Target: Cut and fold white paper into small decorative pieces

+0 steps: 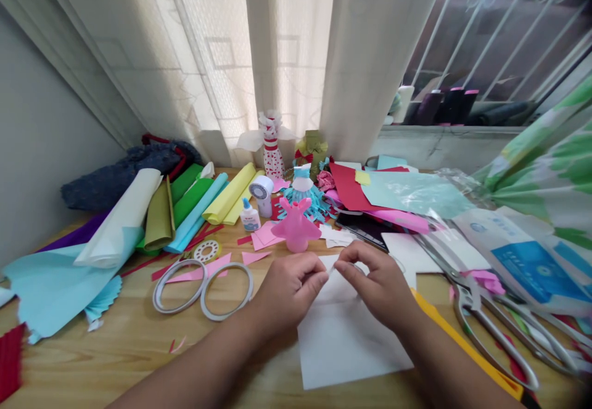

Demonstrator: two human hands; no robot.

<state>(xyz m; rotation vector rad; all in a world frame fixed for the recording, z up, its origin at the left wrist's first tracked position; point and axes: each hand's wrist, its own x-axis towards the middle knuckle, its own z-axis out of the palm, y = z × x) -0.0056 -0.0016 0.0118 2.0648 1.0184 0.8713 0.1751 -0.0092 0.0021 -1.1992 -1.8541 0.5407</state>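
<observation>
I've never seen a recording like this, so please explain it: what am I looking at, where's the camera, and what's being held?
No machine here: this single view comes from a camera worn on a person's head, looking down at their own bare hands. The left hand and right hand pinch a small white scrap, too small to identify, above a white paper sheet. On the wooden table lie rolled coloured paper, a pink paper figure, tape rolls and large scissors.
</observation>
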